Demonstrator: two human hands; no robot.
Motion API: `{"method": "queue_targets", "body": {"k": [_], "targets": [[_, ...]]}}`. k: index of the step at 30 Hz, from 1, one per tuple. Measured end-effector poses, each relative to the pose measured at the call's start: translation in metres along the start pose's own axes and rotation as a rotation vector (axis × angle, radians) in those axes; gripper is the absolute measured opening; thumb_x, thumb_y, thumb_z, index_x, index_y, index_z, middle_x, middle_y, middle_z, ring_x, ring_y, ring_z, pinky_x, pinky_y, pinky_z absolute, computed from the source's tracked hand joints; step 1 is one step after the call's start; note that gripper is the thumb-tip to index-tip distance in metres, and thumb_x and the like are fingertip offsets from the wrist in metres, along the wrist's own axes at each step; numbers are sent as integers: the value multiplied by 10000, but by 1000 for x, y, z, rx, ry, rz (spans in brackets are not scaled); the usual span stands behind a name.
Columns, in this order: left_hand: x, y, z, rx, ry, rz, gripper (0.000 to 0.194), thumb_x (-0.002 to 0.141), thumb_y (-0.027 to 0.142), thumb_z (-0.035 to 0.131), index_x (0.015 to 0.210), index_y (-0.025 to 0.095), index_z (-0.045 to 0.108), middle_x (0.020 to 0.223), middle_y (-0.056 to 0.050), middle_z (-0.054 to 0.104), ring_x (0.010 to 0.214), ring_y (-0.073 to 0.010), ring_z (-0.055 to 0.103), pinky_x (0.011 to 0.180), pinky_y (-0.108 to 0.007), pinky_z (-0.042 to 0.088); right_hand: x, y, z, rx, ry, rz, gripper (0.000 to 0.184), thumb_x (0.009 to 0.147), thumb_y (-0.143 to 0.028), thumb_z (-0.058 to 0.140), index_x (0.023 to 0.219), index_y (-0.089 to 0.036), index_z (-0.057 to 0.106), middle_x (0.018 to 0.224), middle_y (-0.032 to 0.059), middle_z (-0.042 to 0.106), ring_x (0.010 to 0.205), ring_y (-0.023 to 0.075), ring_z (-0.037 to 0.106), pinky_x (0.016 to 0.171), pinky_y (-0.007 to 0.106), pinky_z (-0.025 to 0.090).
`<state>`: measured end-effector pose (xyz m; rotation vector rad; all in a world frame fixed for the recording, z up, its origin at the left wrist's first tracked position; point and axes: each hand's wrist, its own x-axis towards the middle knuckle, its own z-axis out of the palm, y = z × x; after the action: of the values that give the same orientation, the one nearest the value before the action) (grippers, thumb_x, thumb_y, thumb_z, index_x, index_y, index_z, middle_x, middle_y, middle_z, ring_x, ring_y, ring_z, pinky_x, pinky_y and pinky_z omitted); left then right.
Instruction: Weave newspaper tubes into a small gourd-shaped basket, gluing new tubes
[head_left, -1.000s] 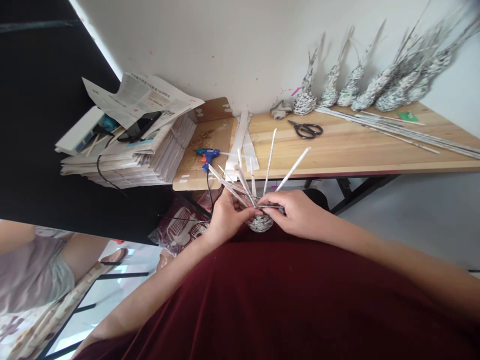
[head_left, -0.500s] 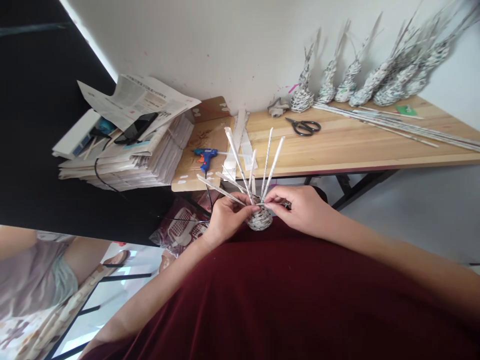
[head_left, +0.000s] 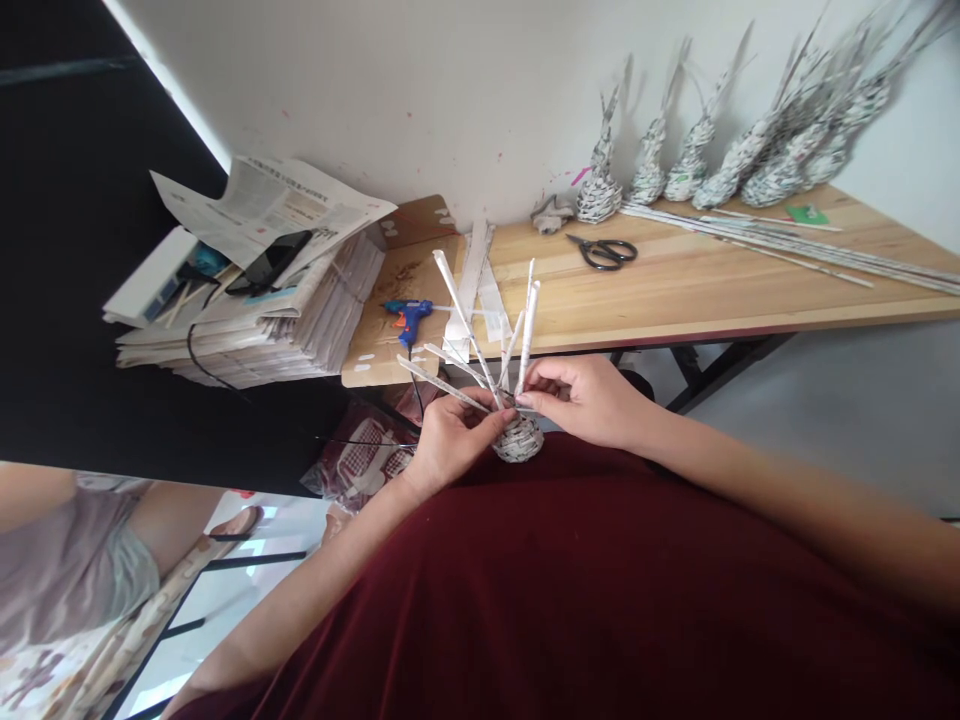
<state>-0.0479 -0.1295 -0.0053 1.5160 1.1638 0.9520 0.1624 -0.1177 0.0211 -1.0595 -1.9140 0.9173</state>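
Observation:
Between my hands, at my lap, is a small round woven paper basket [head_left: 519, 441] with several rolled paper tubes [head_left: 459, 310] standing up and fanning out from its top. My left hand [head_left: 459, 428] is closed on the basket's upper rim, thumb in front and fingers behind. On the other side my right hand [head_left: 574, 396] pinches a paper tube [head_left: 528, 340] low down, close to the rim. Its fingertips partly hide what they grip.
Black scissors [head_left: 606, 253], a blue glue gun [head_left: 410, 318] and long paper tubes [head_left: 757, 245] lie on the wooden table [head_left: 667, 300]. Several woven paper vessels [head_left: 600, 190] stand against the wall. A newspaper stack [head_left: 277, 345] carries a phone [head_left: 268, 264]. Another person's legs [head_left: 169, 525] show at left.
My right hand has shifted slightly left and up, closer to the tubes. The right-hand tubes now stand closer together and lean less. My left hand keeps its hold.

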Motion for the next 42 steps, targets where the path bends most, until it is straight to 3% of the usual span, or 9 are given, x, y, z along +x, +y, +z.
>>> {"method": "queue_targets", "body": {"k": [5,12,17,20,23,27,34,37,42], "targets": [[3,1,-1,65,9,34,282,784,402,823,869,149,734,742,-41,736,641,-151,650,611,-259,528,4,-8,-3,-101,-26,-37,97,848,-188,651,768,-184,706,624,-20,675,543,101,538,551,240,375],[5,13,-3,168,-18,212,164,833,323,785,873,164,772,886,-71,770,835,-204,700,784,-303,550,8,-17,-6,-172,-72,-44,99,859,-203,670,792,-189,741,588,-30,647,517,96,507,531,250,341],[2,8,-1,86,11,165,215,838,355,786,844,147,736,812,-52,732,736,-159,647,700,-262,512,7,-14,-15,103,-31,45,223,933,-358,633,850,-176,732,684,19,707,574,121,620,541,244,451],[1,3,-1,21,13,146,244,834,378,787,846,143,720,760,-32,707,663,-131,604,635,-235,481,4,-2,-26,217,6,158,268,898,-428,686,837,-168,712,712,40,710,583,134,660,503,241,470],[1,1,0,-31,-1,116,260,839,392,780,839,141,711,695,-13,675,600,-111,558,584,-219,450,1,15,-29,240,-76,229,248,796,-395,796,860,-169,717,737,37,713,620,144,667,520,250,487],[1,0,1,-56,-11,102,259,850,392,772,838,142,704,667,-2,655,580,-103,537,574,-217,441,-4,28,-12,393,-187,144,335,723,-353,866,958,-174,707,846,35,725,754,158,675,697,304,564],[1,-1,0,-47,-40,136,228,841,360,789,841,149,705,773,-26,701,708,-129,610,683,-232,492,-5,21,11,481,-25,113,311,743,-443,854,793,-187,685,697,-3,655,624,134,581,570,276,486],[0,1,2,-52,-14,115,248,827,371,796,808,148,690,725,-18,675,662,-122,584,651,-233,481,-7,19,14,518,28,124,320,739,-455,854,770,-183,690,694,5,661,630,142,588,585,291,489],[0,2,5,-14,49,37,282,807,387,803,750,145,672,634,7,614,559,-89,492,552,-213,402,-8,14,10,445,245,62,280,767,-437,833,770,-196,691,687,-3,653,604,131,560,550,281,459]]}}
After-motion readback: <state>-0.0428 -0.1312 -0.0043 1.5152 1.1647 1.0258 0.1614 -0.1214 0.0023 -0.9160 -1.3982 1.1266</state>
